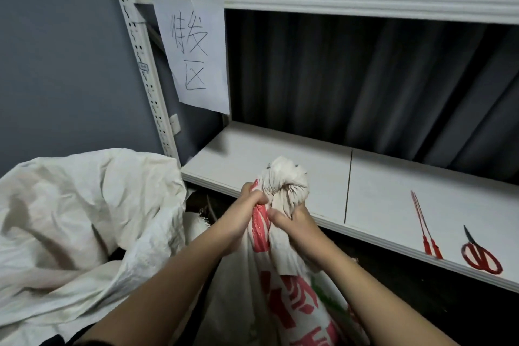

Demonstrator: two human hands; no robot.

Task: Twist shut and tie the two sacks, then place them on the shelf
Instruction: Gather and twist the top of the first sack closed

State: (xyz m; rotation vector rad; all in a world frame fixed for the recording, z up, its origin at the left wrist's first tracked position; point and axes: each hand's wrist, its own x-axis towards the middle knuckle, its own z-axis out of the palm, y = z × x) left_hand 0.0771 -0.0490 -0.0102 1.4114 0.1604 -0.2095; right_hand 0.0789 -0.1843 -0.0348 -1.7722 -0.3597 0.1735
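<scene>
- The printed sack [283, 284] stood upright in front of the person, just below the front edge of the shelf [280, 160], its long axis running up from the lap to a twisted neck [283, 180].
- The left hand [247, 205] was clenched around the left side of that neck; the right hand [292, 213] gripped the right side, thumb pressed against the cloth, the two hands nearly touching.
- Above both fists the gathered cloth bulged as a knot-like wad.
- The red ties [424, 227] lay on the shelf to the right, beside the scissors [480, 255], nearer the right hand, so that hand would likely reach while the left held the twist.
- The second sack [84, 205] slumped open at the left, untied.
</scene>
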